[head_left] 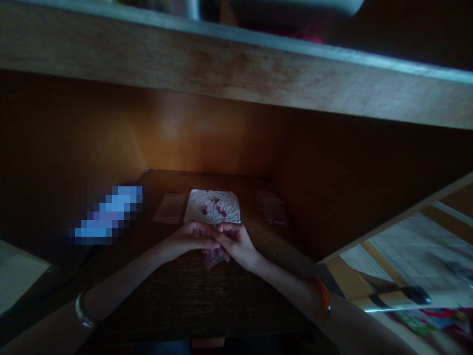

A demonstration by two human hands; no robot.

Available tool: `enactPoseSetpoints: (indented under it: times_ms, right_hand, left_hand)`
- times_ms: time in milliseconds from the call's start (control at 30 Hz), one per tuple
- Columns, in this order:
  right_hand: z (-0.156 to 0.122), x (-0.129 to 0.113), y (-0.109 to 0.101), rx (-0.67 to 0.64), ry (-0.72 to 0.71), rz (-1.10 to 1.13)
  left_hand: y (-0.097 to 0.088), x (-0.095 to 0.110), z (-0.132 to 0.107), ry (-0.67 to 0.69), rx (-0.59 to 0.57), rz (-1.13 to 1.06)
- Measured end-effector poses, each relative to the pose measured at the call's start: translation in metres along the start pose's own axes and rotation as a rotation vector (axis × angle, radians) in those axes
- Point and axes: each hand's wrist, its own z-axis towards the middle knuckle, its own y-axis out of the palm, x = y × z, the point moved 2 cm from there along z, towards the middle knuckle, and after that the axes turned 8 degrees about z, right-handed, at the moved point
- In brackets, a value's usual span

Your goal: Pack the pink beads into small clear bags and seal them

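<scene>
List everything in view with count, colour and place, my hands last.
Shelf: one, brown, overhead
Desk: one, dark brown, below
Crumpled sheet: one, white, on desk
Small clusters: three, reddish, on sheet
Flat packet: one, pale, left of sheet
Clear packaging: uncountable, transparent, right of sheet
Pixelated patch: one, blue, far left
Jumbled items: uncountable, multicoloured, lower right
Plastic bag: one, reddish, lower centre
Bangles: two, silver and orange, wrists
Left hand: one, holding bag
Right hand: one, holding bag
</scene>
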Motion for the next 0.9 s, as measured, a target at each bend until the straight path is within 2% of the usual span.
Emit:
enactPoseSetpoints:
  times_ms: [167,400,533,667,767,833,900]
  right_hand:
    - [-0.002,-0.004,0.004,0.018,-0.076,-0.061]
    - [-0.007,-0.007,0.010,-0.012,-0.129,-0.116]
    - [-0.015,-0.007,0.012,-0.037,-0.181,-0.207]
    - [-0.021,-0.006,0.012,-0.089,-0.207,-0.241]
    - [-0.021,-0.007,0.010,-0.111,-0.255,-0.249]
    - [-0.020,-0.007,0.010,-0.091,-0.271,-0.259]
    - [-0.018,-0.005,0.009,-0.046,-0.281,-0.275]
  left_hand:
    - [0.001,-0.001,0.001,-0.001,0.031,-0.095]
    - [-0.001,0.003,-0.003,-0.017,-0.113,-0.210]
    - [-0.002,-0.001,-0.006,-0.086,-0.214,-0.258]
    - [0.000,-0.001,-0.009,-0.136,-0.263,-0.277]
    - [-0.003,0.001,-0.009,-0.125,-0.207,-0.354]
    - [-0.007,0.003,-0.008,-0.105,-0.105,-0.389]
    - [-0.010,0.006,-0.007,-0.050,0.017,-0.324]
